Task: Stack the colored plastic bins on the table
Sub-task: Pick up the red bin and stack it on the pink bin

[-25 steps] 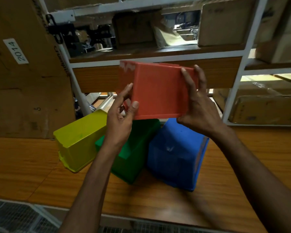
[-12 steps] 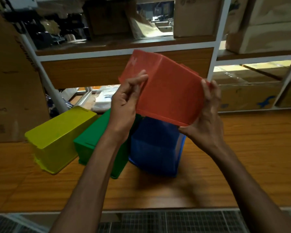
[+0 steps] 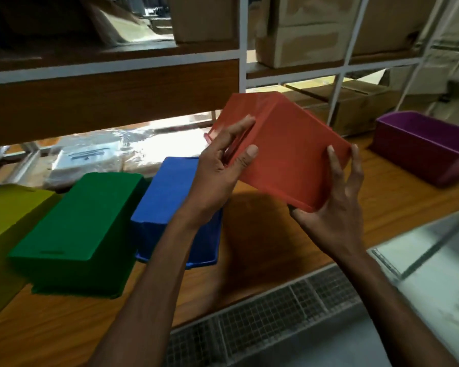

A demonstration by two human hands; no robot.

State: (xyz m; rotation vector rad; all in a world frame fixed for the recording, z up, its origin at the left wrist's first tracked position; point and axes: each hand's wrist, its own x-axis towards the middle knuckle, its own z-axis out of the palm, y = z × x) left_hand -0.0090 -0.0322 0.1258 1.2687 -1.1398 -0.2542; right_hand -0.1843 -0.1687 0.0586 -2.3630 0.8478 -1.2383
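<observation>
Both my hands hold an orange-red bin (image 3: pixel 286 147) in the air above the wooden table (image 3: pixel 276 260), bottom side towards me and tilted. My left hand (image 3: pixel 220 170) grips its left end, my right hand (image 3: pixel 334 202) its lower right corner. On the table to the left lie three bins upside down side by side: yellow (image 3: pixel 8 215), green (image 3: pixel 80 229) and blue (image 3: pixel 167 197). A purple bin (image 3: pixel 424 149) stands upright, opening up, at the far right of the table.
A white-framed shelf (image 3: pixel 112 67) with cardboard boxes (image 3: pixel 302 30) rises behind the table. Clear plastic packets (image 3: pixel 96 157) lie under the shelf board behind the bins. A wire mesh panel (image 3: pixel 263 319) runs along the table's front edge.
The view has swung right, bringing the purple bin into sight. The orange-red bin has moved right in both hands, away from above the blue bin, and has tilted further.
</observation>
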